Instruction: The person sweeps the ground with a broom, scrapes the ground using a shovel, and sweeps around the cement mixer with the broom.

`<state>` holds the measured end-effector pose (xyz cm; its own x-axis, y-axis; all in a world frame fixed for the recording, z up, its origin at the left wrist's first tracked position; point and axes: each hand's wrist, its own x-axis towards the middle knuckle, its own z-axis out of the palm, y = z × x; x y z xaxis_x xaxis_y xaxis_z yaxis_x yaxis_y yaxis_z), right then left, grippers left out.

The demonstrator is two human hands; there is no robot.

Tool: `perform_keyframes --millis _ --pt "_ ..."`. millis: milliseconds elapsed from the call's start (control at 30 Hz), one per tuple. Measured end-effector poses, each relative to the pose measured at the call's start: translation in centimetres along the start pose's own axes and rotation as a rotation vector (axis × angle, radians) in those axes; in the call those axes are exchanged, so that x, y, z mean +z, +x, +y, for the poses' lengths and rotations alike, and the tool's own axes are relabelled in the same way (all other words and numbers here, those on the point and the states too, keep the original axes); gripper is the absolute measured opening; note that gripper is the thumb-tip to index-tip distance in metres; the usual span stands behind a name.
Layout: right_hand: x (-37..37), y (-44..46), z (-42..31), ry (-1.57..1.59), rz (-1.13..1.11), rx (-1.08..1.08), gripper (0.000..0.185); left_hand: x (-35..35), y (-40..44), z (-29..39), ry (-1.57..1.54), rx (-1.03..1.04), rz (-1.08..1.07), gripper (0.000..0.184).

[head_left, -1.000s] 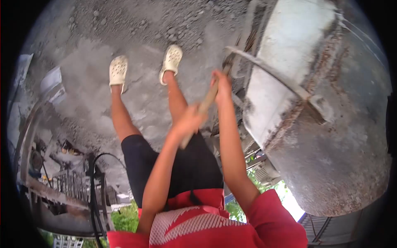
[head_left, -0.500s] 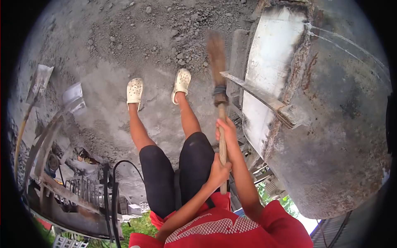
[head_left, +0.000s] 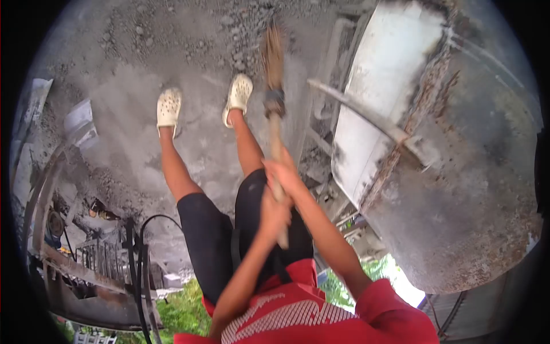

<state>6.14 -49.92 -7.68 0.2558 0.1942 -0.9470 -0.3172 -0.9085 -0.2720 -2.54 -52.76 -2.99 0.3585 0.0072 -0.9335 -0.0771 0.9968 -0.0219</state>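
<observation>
One broom (head_left: 275, 129) runs through both closed hands: the left hand (head_left: 276, 213) wraps the handle near its end, and the right hand (head_left: 285, 176) clamps it just beyond, nearer the bristles (head_left: 273, 54). The close two-handed grip probably steadies the handle and gives a long reach ahead. The bristles point away from the body, well beyond both hands; whether they touch the dusty ground (head_left: 197, 109) I cannot tell. Right of the hands, a narrow bar (head_left: 362, 110) juts toward the broom, apart from it.
</observation>
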Motion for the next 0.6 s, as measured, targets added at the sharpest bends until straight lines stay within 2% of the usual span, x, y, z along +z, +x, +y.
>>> perform_keyframes --millis 33,67,100,167,233,267,300,333,367,400,433,500,533,600 --pt "-1.8 -2.7 -1.2 0.020 -0.003 0.012 0.038 2.2 -2.2 -0.4 0.033 0.004 -0.024 0.056" --pt "-3.2 -4.8 -2.2 0.040 -0.001 0.045 0.032 4.0 -3.3 -1.6 0.015 0.044 -0.052 0.056" --pt "-3.7 -5.4 -2.4 0.031 0.054 0.040 0.039 5.0 -4.1 -2.6 -0.006 0.074 -0.075 0.056" --pt "-4.5 -5.0 -2.3 0.019 0.167 0.010 0.054 3.6 -2.6 -1.0 0.000 -0.017 -0.190 0.038" --pt "-2.7 -0.3 -1.9 -0.006 0.297 -0.016 0.040 0.3 2.3 1.8 0.113 -0.087 -0.331 0.021" --pt "-1.9 3.6 -1.0 0.048 0.291 -0.095 0.027 -2.3 6.4 2.7 0.215 -0.116 -0.405 0.012" --pt "-1.0 7.8 -0.8 -0.030 0.269 -0.057 0.018 -5.0 11.9 0.6 0.126 0.018 -0.429 0.006" --pt "-0.5 14.1 1.7 0.089 0.222 0.032 0.015 -5.4 13.8 2.6 -0.044 -0.039 -0.378 0.007" --pt "1.6 15.2 1.1 -0.070 0.145 0.016 0.011 -5.7 14.6 4.6 -0.219 -0.088 -0.327 0.007" --pt "3.6 15.5 -0.6 -0.237 0.068 -0.010 0.008 -6.5 13.9 5.9 -0.201 -0.029 -0.272 0.008" --pt "4.8 14.9 -0.8 -0.271 0.017 -0.009 0.010 -7.8 11.8 6.2 -0.195 0.019 -0.211 0.008" --pt "5.5 9.4 0.9 -0.325 -0.063 0.040 0.018 -7.3 7.2 1.9 -0.149 0.053 -0.053 0.005" --pt "5.0 5.3 0.7 -0.230 -0.045 0.026 0.024 -6.4 5.0 -0.3 -0.079 0.077 0.032 0.005" --pt "2.5 0.8 0.7 -0.080 -0.031 -0.014 0.032 -2.6 -0.1 0.1 -0.102 -0.019 0.046 0.019"
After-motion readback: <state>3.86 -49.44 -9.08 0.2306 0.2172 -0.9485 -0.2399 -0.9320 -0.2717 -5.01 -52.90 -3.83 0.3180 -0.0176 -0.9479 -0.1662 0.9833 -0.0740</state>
